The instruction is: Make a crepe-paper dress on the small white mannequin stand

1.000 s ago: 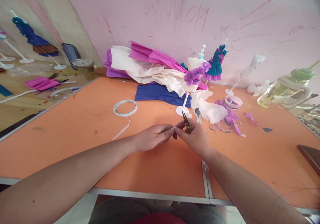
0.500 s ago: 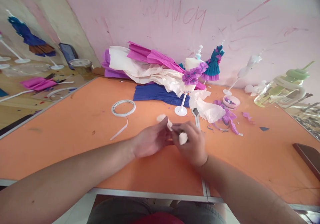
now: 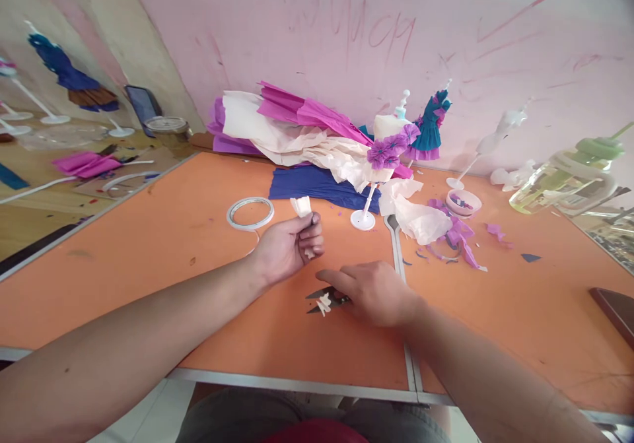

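Note:
My left hand (image 3: 292,248) is closed, pinching a small cream crepe paper piece (image 3: 300,206) that stands up from between thumb and fingers. A cream bit (image 3: 310,253) also shows below its curled fingers. Low over the orange tabletop, my right hand (image 3: 374,291) is around the dark thread snips (image 3: 337,296), whose handles it mostly hides. The blades point left and stand apart. A cream paper scrap (image 3: 323,304) lies across them. Behind my hands stands a small white dress form (image 3: 389,126) with purple paper flowers across its front.
A tape roll (image 3: 229,213) lies left, near blue crepe paper (image 3: 297,184). White and pink crepe sheets (image 3: 292,129) are heaped by the wall. At right are a pink bowl (image 3: 463,204), purple scraps (image 3: 460,232), a bottle (image 3: 564,172) and a phone-like brown object (image 3: 614,311).
My hands have come apart. The left moved up and left with the cream paper; the right lowered toward me with the snips, whose blades now show. The view shifted slightly.

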Demonstrator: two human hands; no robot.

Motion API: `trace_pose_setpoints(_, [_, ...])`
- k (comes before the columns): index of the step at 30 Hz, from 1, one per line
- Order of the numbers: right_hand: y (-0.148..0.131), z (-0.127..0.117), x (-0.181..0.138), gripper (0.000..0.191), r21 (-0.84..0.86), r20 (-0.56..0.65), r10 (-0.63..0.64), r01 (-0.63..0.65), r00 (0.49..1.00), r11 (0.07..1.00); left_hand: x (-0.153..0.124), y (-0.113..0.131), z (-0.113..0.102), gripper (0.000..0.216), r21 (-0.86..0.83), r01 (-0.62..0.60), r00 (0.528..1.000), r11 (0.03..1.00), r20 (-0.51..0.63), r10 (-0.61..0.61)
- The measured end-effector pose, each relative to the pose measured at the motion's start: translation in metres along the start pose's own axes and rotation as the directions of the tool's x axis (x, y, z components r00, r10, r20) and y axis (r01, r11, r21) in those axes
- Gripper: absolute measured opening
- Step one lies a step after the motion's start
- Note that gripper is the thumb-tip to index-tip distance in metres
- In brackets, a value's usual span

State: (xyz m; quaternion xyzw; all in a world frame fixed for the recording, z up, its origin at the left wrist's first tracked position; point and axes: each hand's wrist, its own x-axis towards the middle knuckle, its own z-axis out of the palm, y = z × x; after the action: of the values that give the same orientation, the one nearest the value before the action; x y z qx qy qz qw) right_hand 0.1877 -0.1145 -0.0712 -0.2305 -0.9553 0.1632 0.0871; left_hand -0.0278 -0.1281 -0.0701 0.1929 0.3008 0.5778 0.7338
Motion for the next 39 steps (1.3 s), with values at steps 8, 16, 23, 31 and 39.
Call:
trace_pose_setpoints(8, [0.001, -0.039, -0.008, 0.047, -0.275, -0.193, 0.631, -0.659, 0.751, 0.7, -0.004, 0.013, -0.003, 0.019, 0.249, 0.152, 0.979, 0.956, 0.094, -0.18])
trace_pose_setpoints(16, [0.019, -0.032, -0.01, 0.044, -0.195, -0.157, 0.637, -0.656, 0.754, 0.729, -0.01, -0.001, 0.005, 0.037, 0.504, 0.089, 0.972, 0.859, 0.145, -0.186])
trace_pose_setpoints(23, [-0.004, -0.031, -0.004, 0.04, 0.317, -0.091, 0.459, -0.411, 0.884, 0.855, -0.009, -0.008, 0.006, 0.039, 0.682, -0.047, 0.987, 0.73, 0.144, -0.071])
trace_pose_setpoints(31, [-0.026, -0.013, -0.003, 0.03, 0.484, -0.031, 0.44, -0.372, 0.897, 0.792, -0.014, -0.013, 0.012, 0.04, 0.892, -0.205, 0.978, 0.403, 0.172, 0.115])
trace_pose_setpoints(39, [-0.021, -0.011, -0.001, 0.035, 0.483, -0.018, 0.458, -0.393, 0.889, 0.782, -0.012, -0.025, 0.006, 0.039, 0.917, -0.228, 0.973, 0.327, 0.202, 0.112])
